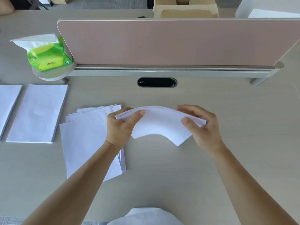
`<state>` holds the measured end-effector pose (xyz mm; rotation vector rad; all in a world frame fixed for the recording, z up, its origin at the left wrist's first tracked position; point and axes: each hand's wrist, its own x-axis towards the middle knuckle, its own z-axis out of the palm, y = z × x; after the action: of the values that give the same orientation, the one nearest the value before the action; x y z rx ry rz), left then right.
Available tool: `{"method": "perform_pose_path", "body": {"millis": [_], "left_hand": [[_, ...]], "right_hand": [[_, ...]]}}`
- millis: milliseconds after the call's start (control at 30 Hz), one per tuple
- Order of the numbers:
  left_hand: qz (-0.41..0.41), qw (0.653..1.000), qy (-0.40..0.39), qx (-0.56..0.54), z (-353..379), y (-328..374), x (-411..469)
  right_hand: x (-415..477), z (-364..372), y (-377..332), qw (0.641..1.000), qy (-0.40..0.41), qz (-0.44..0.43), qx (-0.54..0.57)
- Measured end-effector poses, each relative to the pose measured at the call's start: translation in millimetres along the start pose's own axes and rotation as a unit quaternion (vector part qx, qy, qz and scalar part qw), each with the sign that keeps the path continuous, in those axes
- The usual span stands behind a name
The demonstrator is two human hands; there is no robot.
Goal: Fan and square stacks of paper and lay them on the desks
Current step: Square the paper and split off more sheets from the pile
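We hold a stack above the desk, bowed upward. Our left hand pinches its left end, our right hand its right end, thumbs on top, forearms reaching forward from the near edge.

Left hand and right hand grip bowed paper stack by its ends, above surface; loose sheets lie left.

matt white paper stack, matt desk
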<state>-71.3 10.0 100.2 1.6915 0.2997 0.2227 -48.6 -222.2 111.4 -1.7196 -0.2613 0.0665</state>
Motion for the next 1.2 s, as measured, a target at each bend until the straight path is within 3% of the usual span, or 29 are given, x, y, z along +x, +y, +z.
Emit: {"method": "perform_pose_path", "body": {"millis": [100, 267, 433, 567, 767, 1033, 1133, 1200], "left_hand": [[-0.023, 0.999, -0.034, -0.024, -4, -3, 0], [-0.048, 0.996, -0.062, 0.032, -5, -27, -4], [0.052, 0.994, 0.001, 0.095, 1, -30, -15], [-0.087, 0.995, -0.023, 0.032, -9, -48, -19], [-0.045, 0.998, -0.053, 0.000, 1, -37, -20], [-0.056, 0.996, 0.035, 0.056, 4, -14, 11], [-0.054, 0.998, -0.003, 0.010, 3, 5, 35], [-0.103, 0.994, -0.019, -0.029, 2, 6, 53]], "right_hand": [[-5, -4, 18, 0.998, -0.029, 0.047, -0.025], [-11, 12, 39, 0.995, 0.041, 0.089, -0.007], [-12, 21, 34, 0.995, 0.078, 0.062, 0.017], [-13, 19, 35, 0.995, 0.056, 0.086, 0.020], [-14, 17, 41, 0.993, 0.048, 0.106, 0.032], [18, 16, 25, 0.991, 0.075, 0.105, 0.029], [38, 6, 27, 0.994, 0.073, 0.081, 0.028], [45, 5, 42, 0.994, 0.075, 0.083, 0.017]]}}
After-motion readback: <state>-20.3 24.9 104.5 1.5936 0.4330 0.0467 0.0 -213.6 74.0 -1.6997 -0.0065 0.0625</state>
